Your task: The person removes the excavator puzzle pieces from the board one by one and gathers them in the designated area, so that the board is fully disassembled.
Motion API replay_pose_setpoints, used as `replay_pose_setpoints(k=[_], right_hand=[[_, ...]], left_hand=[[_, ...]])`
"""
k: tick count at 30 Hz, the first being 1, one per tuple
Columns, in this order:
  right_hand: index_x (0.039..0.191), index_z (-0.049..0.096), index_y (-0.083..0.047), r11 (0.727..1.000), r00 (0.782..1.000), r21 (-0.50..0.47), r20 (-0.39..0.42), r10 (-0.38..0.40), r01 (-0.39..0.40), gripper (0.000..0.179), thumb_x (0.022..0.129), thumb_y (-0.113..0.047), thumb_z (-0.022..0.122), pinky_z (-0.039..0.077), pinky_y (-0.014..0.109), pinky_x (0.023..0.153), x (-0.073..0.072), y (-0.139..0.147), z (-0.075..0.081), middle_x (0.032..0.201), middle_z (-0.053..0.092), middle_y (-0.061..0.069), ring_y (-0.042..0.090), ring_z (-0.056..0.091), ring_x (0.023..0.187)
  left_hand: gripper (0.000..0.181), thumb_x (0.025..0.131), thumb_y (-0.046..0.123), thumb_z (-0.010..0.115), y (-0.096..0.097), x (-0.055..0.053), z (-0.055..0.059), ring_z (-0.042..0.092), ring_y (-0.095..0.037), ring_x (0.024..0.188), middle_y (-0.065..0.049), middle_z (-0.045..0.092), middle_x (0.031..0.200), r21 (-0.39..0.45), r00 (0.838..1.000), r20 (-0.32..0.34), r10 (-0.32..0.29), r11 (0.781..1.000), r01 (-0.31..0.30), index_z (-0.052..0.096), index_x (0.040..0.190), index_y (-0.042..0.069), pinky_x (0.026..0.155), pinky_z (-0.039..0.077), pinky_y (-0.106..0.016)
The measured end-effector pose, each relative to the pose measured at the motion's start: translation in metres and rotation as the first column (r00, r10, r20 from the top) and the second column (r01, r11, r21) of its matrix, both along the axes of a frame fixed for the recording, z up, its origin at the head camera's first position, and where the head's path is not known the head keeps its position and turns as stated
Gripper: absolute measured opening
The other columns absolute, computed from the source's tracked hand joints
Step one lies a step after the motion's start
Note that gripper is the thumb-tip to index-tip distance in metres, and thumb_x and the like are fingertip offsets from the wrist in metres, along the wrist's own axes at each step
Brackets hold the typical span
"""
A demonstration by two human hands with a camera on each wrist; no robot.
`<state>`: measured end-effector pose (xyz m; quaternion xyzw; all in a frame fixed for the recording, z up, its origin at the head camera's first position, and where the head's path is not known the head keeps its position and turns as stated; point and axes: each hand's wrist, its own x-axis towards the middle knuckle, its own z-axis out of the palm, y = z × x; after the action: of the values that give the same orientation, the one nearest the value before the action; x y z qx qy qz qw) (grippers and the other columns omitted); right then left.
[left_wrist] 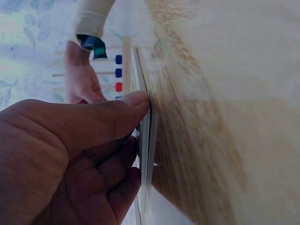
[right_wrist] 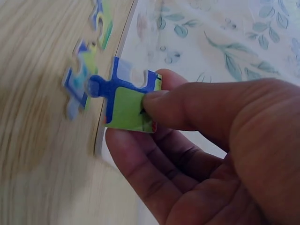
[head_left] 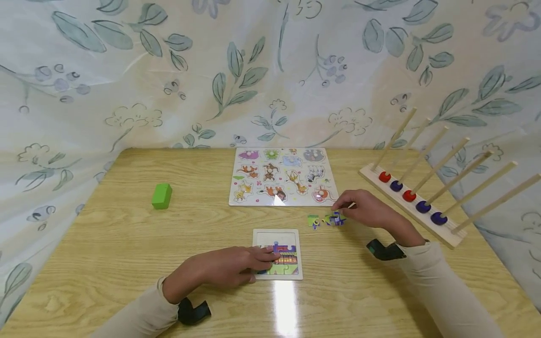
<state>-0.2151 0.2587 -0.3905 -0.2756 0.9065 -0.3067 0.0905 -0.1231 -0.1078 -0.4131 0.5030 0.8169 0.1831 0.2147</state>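
Note:
A small square jigsaw puzzle in a pale frame (head_left: 299, 263) lies on the table, its lower part filled with colourful pieces and its upper part showing bare backing. Across its left side rests my left hand (head_left: 230, 266), fingers stretched over the pieces; in the left wrist view the thumb (left_wrist: 133, 101) touches the frame's edge. My right hand (head_left: 369, 210) pinches a blue and green jigsaw piece (right_wrist: 129, 108) between thumb and fingers, just above the table. Beside it lie several loose jigsaw pieces (head_left: 313, 220).
Behind the hands lies an animal peg puzzle board (head_left: 284, 176). At right stands a wooden base with upright pegs (head_left: 456, 239) bearing red and blue beads. A green block (head_left: 162, 196) sits at left on the wooden table (head_left: 118, 225). A patterned cloth (head_left: 203, 94) hangs behind.

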Motion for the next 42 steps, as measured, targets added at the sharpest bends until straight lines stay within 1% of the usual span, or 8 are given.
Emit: replay_pose_setpoints(k=[10,14,17,25,33,37,40,42], right_hand=[[0.098,0.074,-0.001,0.996,0.996,0.051,0.049,-0.07,0.067,0.018,0.088,0.007,0.063,0.051,0.03,0.074,-0.005,0.02,-0.012,0.097,0.069,0.006,0.02,0.059,0.086],[0.101,0.073,0.002,0.996,0.993,0.053,0.092,-0.076,0.071,0.017,0.089,0.006,0.062,0.05,0.03,0.074,-0.005,0.022,-0.013,0.1,0.07,0.01,0.02,0.058,0.088],[0.101,0.073,0.002,0.996,0.993,0.057,0.096,-0.074,0.069,0.016,0.089,0.005,0.062,0.05,0.031,0.074,-0.005,0.023,-0.013,0.1,0.07,0.01,0.02,0.059,0.088],[0.101,0.073,0.002,0.995,0.995,0.075,0.08,-0.065,0.059,0.015,0.089,0.005,0.063,0.05,0.031,0.073,-0.006,0.023,-0.014,0.099,0.07,0.009,0.019,0.058,0.085],[0.104,0.072,0.0,0.987,0.989,0.082,0.027,-0.144,0.141,0.018,0.089,0.003,0.062,0.048,0.031,0.069,-0.006,0.022,-0.016,0.093,0.065,0.005,0.021,0.053,0.082],[0.104,0.073,0.0,0.989,0.99,0.062,-0.017,-0.137,0.138,0.017,0.09,0.002,0.064,0.048,0.03,0.067,-0.004,0.013,-0.015,0.092,0.066,0.004,0.02,0.053,0.079],[0.103,0.073,-0.001,0.992,0.993,0.055,-0.044,-0.114,0.116,0.015,0.091,-0.001,0.065,0.048,0.029,0.066,-0.001,0.003,-0.013,0.09,0.066,0.004,0.018,0.053,0.077],[0.103,0.073,-0.001,0.994,0.994,0.048,-0.051,-0.096,0.099,0.014,0.091,-0.002,0.065,0.048,0.029,0.065,0.002,-0.005,-0.01,0.09,0.066,0.003,0.016,0.052,0.076]], left_hand=[[0.047,0.098,0.003,0.053,0.001,-0.001,-0.002,0.027,-0.018,0.142,0.0,0.033,0.155,-0.008,1.0,0.013,0.003,1.0,-0.003,0.047,0.144,0.007,0.113,0.027,-0.033],[0.047,0.099,0.004,0.053,0.002,-0.001,-0.003,0.026,-0.018,0.143,0.001,0.032,0.155,-0.01,1.0,0.025,0.003,1.0,-0.003,0.046,0.145,0.007,0.113,0.027,-0.034],[0.045,0.099,0.004,0.053,0.002,-0.001,-0.003,0.026,-0.018,0.142,0.002,0.033,0.155,-0.01,1.0,0.028,0.008,1.0,-0.008,0.048,0.144,0.007,0.112,0.028,-0.034],[0.045,0.099,0.004,0.053,0.001,0.0,-0.002,0.027,-0.019,0.142,0.001,0.034,0.155,0.003,1.0,0.022,0.008,1.0,-0.008,0.048,0.144,0.007,0.112,0.03,-0.036],[0.045,0.098,0.003,0.055,0.002,0.001,-0.001,0.03,-0.017,0.141,-0.001,0.036,0.153,0.025,1.0,-0.02,0.009,1.0,-0.009,0.05,0.142,0.006,0.11,0.032,-0.033],[0.043,0.096,0.001,0.057,0.002,0.001,-0.001,0.036,-0.016,0.137,-0.001,0.041,0.15,0.059,0.999,-0.034,0.014,0.998,-0.012,0.054,0.139,0.006,0.107,0.036,-0.031],[0.041,0.095,0.002,0.059,0.001,0.001,-0.001,0.04,-0.015,0.134,-0.002,0.044,0.148,0.101,1.0,-0.027,0.013,0.995,-0.01,0.058,0.136,0.006,0.102,0.041,-0.027],[0.037,0.094,0.004,0.061,0.001,0.0,-0.001,0.041,-0.014,0.134,-0.002,0.045,0.148,0.125,0.999,-0.016,0.032,0.992,-0.03,0.062,0.131,0.007,0.102,0.042,-0.027]])
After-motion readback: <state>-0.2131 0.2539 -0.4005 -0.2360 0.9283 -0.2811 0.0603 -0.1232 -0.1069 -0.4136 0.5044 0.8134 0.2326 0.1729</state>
